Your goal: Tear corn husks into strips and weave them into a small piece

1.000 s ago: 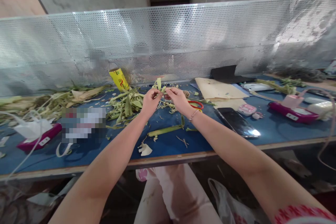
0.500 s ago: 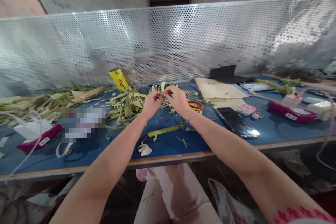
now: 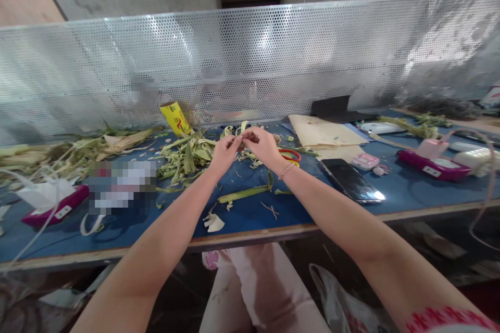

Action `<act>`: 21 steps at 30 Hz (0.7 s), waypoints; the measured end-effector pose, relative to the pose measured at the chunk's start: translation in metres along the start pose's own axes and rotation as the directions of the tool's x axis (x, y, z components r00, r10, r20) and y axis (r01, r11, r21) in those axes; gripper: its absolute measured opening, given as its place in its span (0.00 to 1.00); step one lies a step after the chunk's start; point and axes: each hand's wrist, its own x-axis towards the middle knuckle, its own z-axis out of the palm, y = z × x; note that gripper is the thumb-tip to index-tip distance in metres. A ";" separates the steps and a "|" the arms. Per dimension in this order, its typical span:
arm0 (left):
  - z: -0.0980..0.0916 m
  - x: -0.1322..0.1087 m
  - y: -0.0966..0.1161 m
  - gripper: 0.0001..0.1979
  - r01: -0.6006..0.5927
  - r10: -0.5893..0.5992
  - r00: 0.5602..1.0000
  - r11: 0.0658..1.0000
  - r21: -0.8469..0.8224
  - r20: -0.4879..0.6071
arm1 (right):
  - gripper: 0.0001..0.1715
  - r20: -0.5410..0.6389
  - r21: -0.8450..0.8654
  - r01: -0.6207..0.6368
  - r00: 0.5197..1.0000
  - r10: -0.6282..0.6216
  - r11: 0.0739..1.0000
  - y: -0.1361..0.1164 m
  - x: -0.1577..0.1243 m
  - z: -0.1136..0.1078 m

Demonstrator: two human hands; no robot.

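My left hand [image 3: 225, 153] and my right hand [image 3: 262, 146] meet fingertip to fingertip above the blue tabletop [image 3: 250, 218]. Both are closed in a pinch; whatever lies between the fingers is too small and too covered to name. A heap of pale green husk strips [image 3: 187, 153] lies just left of my left hand. Scissors with red and yellow handles [image 3: 291, 156] rest beside my right wrist, partly hidden by it. Nearer me lie a green stalk piece [image 3: 246, 194] and a torn white scrap [image 3: 214, 222].
A yellow tube [image 3: 175, 118] leans near a perforated metal screen [image 3: 250, 62] at the back. To the right are brown paper [image 3: 324, 131], a phone [image 3: 351, 181], a pink earphone case [image 3: 365, 161] and a purple power strip [image 3: 433, 165]. Another purple strip [image 3: 57, 207] with cables sits left.
My hands stay together at nearly the same place, with the fingertips slightly shifted. The whole view has moved a little; the things on the table look unmoved.
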 end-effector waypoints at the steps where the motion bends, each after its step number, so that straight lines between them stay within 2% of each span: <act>1: 0.001 0.000 0.000 0.10 0.014 -0.015 1.000 0.999 -0.038 -0.013 | 0.08 -0.002 0.037 -0.013 1.000 0.013 0.999 0.000 0.000 0.001; 5: 0.003 0.001 -0.001 0.06 0.034 -0.043 0.997 0.989 -0.143 -0.058 | 0.17 0.005 0.158 -0.030 1.000 0.029 0.987 0.002 0.000 0.002; 8: 0.003 0.002 -0.001 0.05 0.038 -0.046 0.998 0.988 -0.150 -0.050 | 0.15 -0.004 0.204 -0.036 0.999 0.038 0.978 0.004 0.000 0.003; 11: 0.002 0.001 0.002 0.04 0.034 -0.038 0.999 0.990 -0.135 -0.032 | 0.12 -0.024 0.222 -0.095 0.994 0.103 0.970 0.006 0.003 0.003; 15: 0.004 -0.002 0.007 0.04 0.036 -0.035 0.999 0.997 -0.073 0.020 | 0.17 -0.010 0.249 -0.174 0.983 0.182 0.953 0.010 0.007 0.002; 21: 0.006 -0.002 0.005 0.04 0.065 -0.057 0.996 0.990 -0.128 0.063 | 0.16 0.035 0.346 -0.142 0.990 0.138 0.927 0.007 0.006 0.003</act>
